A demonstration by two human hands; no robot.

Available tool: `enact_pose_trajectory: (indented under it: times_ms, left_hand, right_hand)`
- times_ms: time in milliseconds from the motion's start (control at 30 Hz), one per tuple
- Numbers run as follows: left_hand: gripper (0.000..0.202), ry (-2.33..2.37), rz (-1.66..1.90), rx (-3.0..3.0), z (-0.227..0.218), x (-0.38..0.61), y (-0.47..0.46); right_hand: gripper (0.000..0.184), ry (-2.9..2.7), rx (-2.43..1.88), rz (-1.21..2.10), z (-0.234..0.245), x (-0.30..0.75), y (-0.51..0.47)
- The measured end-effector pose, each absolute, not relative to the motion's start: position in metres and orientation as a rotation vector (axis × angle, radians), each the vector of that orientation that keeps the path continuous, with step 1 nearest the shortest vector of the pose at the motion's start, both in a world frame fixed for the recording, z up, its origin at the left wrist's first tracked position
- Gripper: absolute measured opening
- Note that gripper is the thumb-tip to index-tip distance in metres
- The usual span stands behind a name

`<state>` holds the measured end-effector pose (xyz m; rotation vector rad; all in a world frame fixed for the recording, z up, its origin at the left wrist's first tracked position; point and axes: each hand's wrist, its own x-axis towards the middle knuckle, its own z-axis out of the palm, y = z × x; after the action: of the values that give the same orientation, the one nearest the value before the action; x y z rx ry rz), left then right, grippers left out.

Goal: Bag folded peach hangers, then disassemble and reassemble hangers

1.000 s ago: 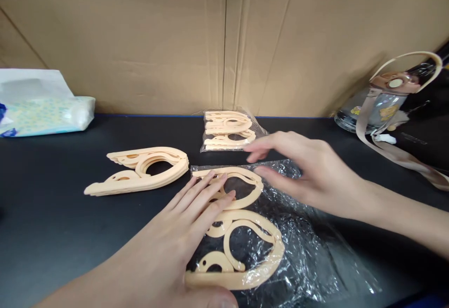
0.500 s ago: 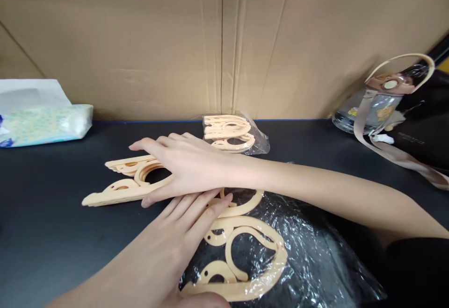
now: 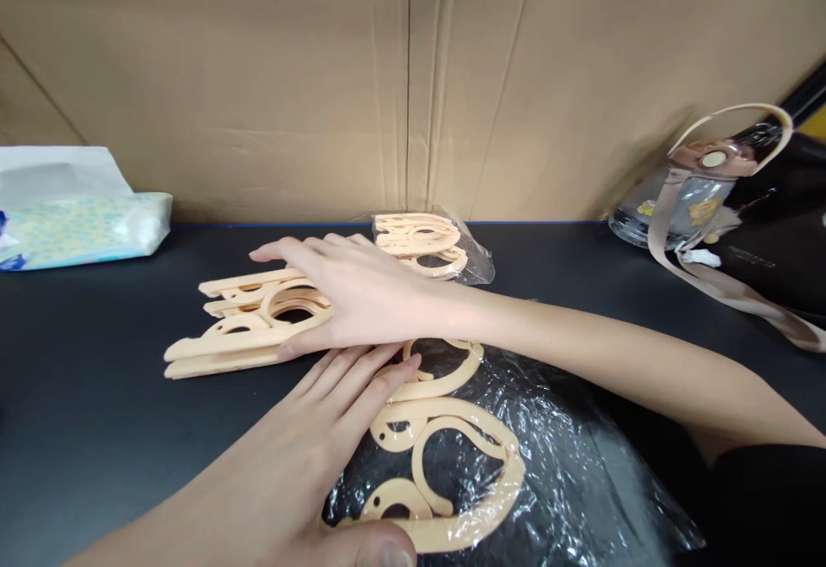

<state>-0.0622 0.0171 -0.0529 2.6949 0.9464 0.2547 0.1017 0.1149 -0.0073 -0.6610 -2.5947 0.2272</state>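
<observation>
My left hand (image 3: 303, 455) lies flat with fingers stretched on peach plastic swan-shaped pieces (image 3: 452, 446) that rest on a crinkled clear plastic bag (image 3: 568, 464). Its thumb presses their near edge. My right hand (image 3: 361, 296) reaches across above the left one to a stack of the same peach pieces (image 3: 225, 335) on the black table (image 3: 77, 378). Its fingers lie over the stack's right end and the thumb hooks the near edge, gripping the top pieces. These sit slightly apart from the lower ones at the left tip.
A sealed clear bag with more peach pieces (image 3: 426, 244) lies at the back by the cardboard wall (image 3: 387, 77). A tissue pack (image 3: 77, 214) sits far left. A water bottle with a strap (image 3: 697, 193) and a black bag (image 3: 774, 240) are at the right.
My right hand swung from above the clear bag leftward to the loose stack and took hold of its top pieces, which have shifted slightly right and up. My left hand stayed flat.
</observation>
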Motion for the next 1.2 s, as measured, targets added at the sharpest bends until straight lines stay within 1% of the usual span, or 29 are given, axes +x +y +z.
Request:
enact_pose_trajectory:
  times_ms: [133, 267, 367, 467, 667, 767, 900, 1033, 1200]
  left_hand:
    - [0.105, 0.937, 0.284, 2.711, -0.052, -0.061, 0.02]
    - [0.1, 0.972, 0.353, 2.687, -0.054, -0.056, 0.016]
    - [0.09, 1.051, 0.472, 2.656, -0.059, -0.052, 0.009]
    - [0.082, 1.075, 0.486, 2.653, -0.063, -0.05, 0.005]
    - [0.082, 1.099, 0.489, 2.641, -0.064, -0.05, 0.006]
    - [0.082, 1.093, 0.479, 2.662, -0.063, -0.05, 0.006]
    - [0.083, 1.083, 0.491, 2.666, -0.063, -0.05, 0.006]
    - [0.082, 1.059, 0.485, 2.677, -0.062, -0.051, 0.007]
    - [0.084, 1.032, 0.514, 2.66, -0.062, -0.05, 0.007]
  right_hand:
    - [0.062, -2.546, -0.712, 0.271, 0.001, 0.14, 0.102]
    - [0.072, -2.487, -0.766, 0.2, -0.002, 0.197, 0.074]
    - [0.073, -2.488, -1.045, 0.092, -0.006, 0.245, 0.048]
    - [0.073, -2.456, -1.248, -0.01, -0.009, 0.291, 0.024]
    - [0.068, -2.374, -1.527, -0.018, -0.015, 0.354, -0.002]
    - [0.07, -2.423, -1.558, 0.053, -0.015, 0.358, -0.008]
    - [0.072, -2.468, -1.498, 0.232, -0.014, 0.34, -0.01]
    - [0.068, -2.439, -1.497, 0.39, -0.014, 0.319, -0.005]
    - [0.063, -2.356, -1.439, 0.47, -0.017, 0.301, 0.005]
